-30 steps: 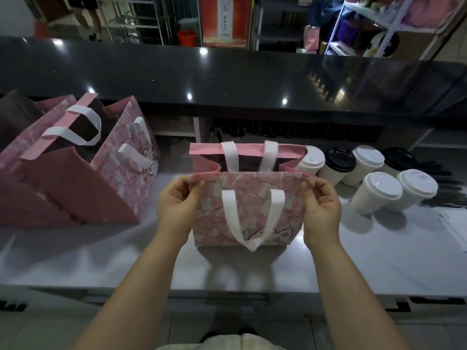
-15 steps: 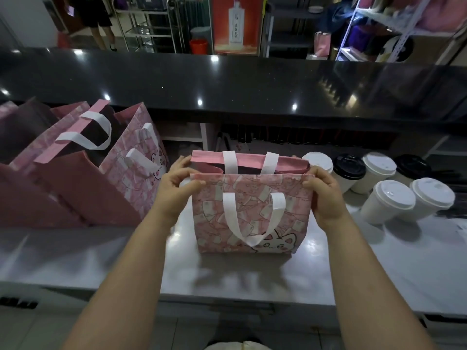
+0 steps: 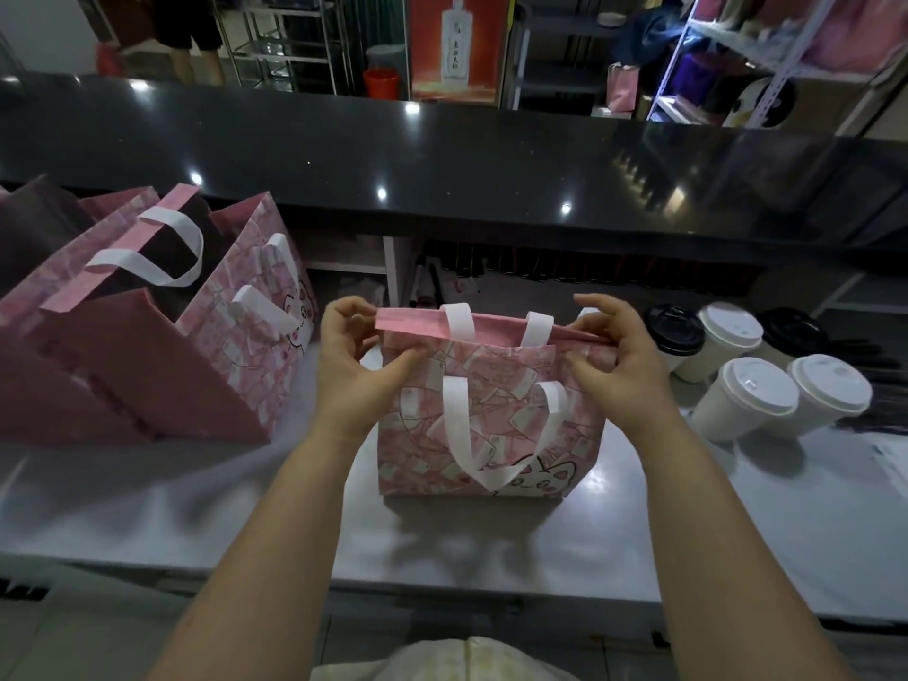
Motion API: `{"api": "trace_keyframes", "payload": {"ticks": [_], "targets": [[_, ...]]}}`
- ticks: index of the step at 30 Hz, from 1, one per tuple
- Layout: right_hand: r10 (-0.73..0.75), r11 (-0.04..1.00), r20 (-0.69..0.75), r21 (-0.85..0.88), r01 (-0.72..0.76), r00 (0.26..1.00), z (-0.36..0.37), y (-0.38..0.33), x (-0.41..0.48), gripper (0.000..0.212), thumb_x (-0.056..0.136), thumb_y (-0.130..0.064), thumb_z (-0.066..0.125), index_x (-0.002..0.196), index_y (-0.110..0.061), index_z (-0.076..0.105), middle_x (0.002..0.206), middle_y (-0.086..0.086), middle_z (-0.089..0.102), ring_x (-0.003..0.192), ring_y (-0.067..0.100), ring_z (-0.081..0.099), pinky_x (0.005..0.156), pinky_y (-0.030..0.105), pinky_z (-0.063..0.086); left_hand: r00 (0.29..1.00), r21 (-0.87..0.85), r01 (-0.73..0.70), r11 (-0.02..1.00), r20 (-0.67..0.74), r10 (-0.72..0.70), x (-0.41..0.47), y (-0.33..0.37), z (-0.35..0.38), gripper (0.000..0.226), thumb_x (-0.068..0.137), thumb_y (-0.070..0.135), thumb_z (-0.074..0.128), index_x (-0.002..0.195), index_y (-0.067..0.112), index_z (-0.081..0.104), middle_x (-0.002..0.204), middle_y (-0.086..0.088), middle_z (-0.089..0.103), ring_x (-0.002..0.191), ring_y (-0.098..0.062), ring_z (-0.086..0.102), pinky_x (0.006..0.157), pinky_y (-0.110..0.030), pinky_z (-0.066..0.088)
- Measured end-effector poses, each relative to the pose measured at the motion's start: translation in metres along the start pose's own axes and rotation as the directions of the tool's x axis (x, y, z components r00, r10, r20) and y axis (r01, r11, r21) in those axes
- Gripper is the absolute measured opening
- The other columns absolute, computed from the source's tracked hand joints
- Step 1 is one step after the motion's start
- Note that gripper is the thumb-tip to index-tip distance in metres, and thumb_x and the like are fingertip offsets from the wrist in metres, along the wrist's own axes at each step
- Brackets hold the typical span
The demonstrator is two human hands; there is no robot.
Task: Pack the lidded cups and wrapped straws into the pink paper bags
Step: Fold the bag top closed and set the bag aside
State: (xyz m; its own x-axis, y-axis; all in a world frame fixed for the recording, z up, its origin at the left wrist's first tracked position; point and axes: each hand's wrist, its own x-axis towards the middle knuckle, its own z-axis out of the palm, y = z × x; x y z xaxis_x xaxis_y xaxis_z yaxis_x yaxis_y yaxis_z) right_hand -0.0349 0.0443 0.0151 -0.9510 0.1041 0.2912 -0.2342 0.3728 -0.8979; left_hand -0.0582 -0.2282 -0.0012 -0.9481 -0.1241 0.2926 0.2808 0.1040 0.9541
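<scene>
A pink paper bag (image 3: pixel 491 435) with white handles and a cat print stands upright on the grey counter in front of me. My left hand (image 3: pixel 354 366) pinches the bag's top rim at its left corner. At the right corner my right hand (image 3: pixel 619 361) pinches the rim too, and the mouth is nearly closed between them. To the right stand several lidded white paper cups (image 3: pixel 747 400), some with white lids, some with black lids (image 3: pixel 675 329). Dark wrapped straws (image 3: pixel 879 400) lie behind the cups at the far right, partly hidden.
Several more pink bags (image 3: pixel 162 331) stand open at the left of the grey counter (image 3: pixel 638 533). A raised black counter (image 3: pixel 442 159) runs across the back. Shelving and a person's legs are beyond it. White paper lies at the right edge.
Both hands have shifted from the bag's sides up to its top rim and drawn the mouth together. The bag stands in the same spot.
</scene>
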Motion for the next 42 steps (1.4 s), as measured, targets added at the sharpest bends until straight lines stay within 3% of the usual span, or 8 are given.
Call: {"api": "trace_keyframes", "payload": {"ticks": [10,16,19,23,29,32,37,42], "targets": [[-0.108,0.911,0.172,-0.376,0.167,0.979,-0.012,-0.022,0.028,0.027,0.086,-0.01,0.068,0.093,-0.036,0.066,0.094,-0.024,0.061,0.094,-0.008,0.056,0.077,0.002,0.041,0.999,0.089,-0.043,0.995,0.004,0.043,0.011,-0.004,0.001,0.068,0.068,0.01,0.087,0.119,0.031,0.048,0.096,0.01,0.067,0.093,-0.006,0.065,0.08,-0.016,0.053],[-0.104,0.874,0.336,-0.419,0.247,0.936,-0.019,-0.041,0.051,0.021,0.078,-0.016,0.079,0.08,-0.035,0.069,0.095,-0.02,0.064,0.095,0.0,0.059,0.086,0.026,0.053,0.998,0.094,-0.057,0.994,0.018,0.055,0.014,-0.004,0.001,0.066,0.069,0.007,0.086,0.119,0.03,0.051,0.095,0.011,0.066,0.093,-0.004,0.064,0.078,-0.015,0.053],[-0.071,0.783,0.446,-0.53,0.327,0.892,-0.019,-0.048,0.057,0.021,0.078,-0.025,0.078,0.096,-0.034,0.073,0.106,-0.026,0.057,0.107,0.002,0.049,0.093,0.034,0.048,0.998,0.087,-0.053,0.995,0.027,0.051,0.013,-0.004,0.003,0.064,0.069,0.011,0.086,0.12,0.026,0.052,0.098,0.009,0.065,0.094,-0.005,0.065,0.08,-0.017,0.054],[0.018,0.752,0.49,-0.581,0.311,0.872,-0.009,-0.054,0.058,0.055,0.077,-0.029,0.078,0.128,-0.035,0.057,0.124,-0.016,0.049,0.116,0.011,0.043,0.098,0.036,0.043,0.999,0.086,-0.044,0.995,0.031,0.041,0.014,-0.005,0.003,0.062,0.068,0.011,0.086,0.12,0.027,0.055,0.097,0.008,0.066,0.093,-0.004,0.065,0.078,-0.018,0.055],[-0.107,0.415,0.448,-0.791,0.449,0.888,0.005,-0.052,0.053,0.056,0.073,-0.036,0.074,0.12,-0.02,0.048,0.116,0.001,0.047,0.106,0.022,0.041,0.091,0.037,0.039,0.998,0.073,-0.048,0.996,0.033,0.046,0.013,-0.006,0.002,0.063,0.067,0.01,0.087,0.119,0.028,0.056,0.096,0.009,0.067,0.094,-0.005,0.066,0.079,-0.019,0.056],[-0.125,0.334,0.421,-0.834,0.438,0.898,0.009,-0.048,0.05,0.05,0.074,-0.03,0.07,0.116,-0.012,0.048,0.111,0.006,0.047,0.103,0.026,0.041,0.087,0.038,0.039,0.998,0.086,-0.055,0.995,0.032,0.052,0.013,-0.005,0.001,0.063,0.067,0.014,0.087,0.119,0.03,0.056,0.095,0.014,0.067,0.093,-0.003,0.065,0.079,-0.018,0.055],[-0.27,0.46,0.341,-0.776,0.432,0.9,0.0,-0.046,0.049,0.023,0.077,-0.015,0.068,0.097,-0.006,0.061,0.096,0.008,0.058,0.092,0.029,0.049,0.08,0.04,0.042,0.999,0.076,-0.045,0.996,0.02,0.044,0.012,-0.005,0.001,0.057,0.069,0.021,0.085,0.117,0.032,0.058,0.092,0.016,0.067,0.093,-0.005,0.065,0.079,-0.019,0.056],[-0.26,0.61,0.28,-0.694,0.382,0.924,-0.015,-0.053,0.052,0.006,0.089,-0.02,0.061,0.094,-0.019,0.063,0.088,-0.003,0.062,0.084,0.019,0.055,0.07,0.035,0.046,0.999,0.049,-0.039,0.998,0.019,0.038,0.01,-0.002,0.004,0.05,0.07,0.022,0.085,0.113,0.032,0.061,0.09,0.014,0.067,0.089,-0.005,0.066,0.073,-0.018,0.056]]}}
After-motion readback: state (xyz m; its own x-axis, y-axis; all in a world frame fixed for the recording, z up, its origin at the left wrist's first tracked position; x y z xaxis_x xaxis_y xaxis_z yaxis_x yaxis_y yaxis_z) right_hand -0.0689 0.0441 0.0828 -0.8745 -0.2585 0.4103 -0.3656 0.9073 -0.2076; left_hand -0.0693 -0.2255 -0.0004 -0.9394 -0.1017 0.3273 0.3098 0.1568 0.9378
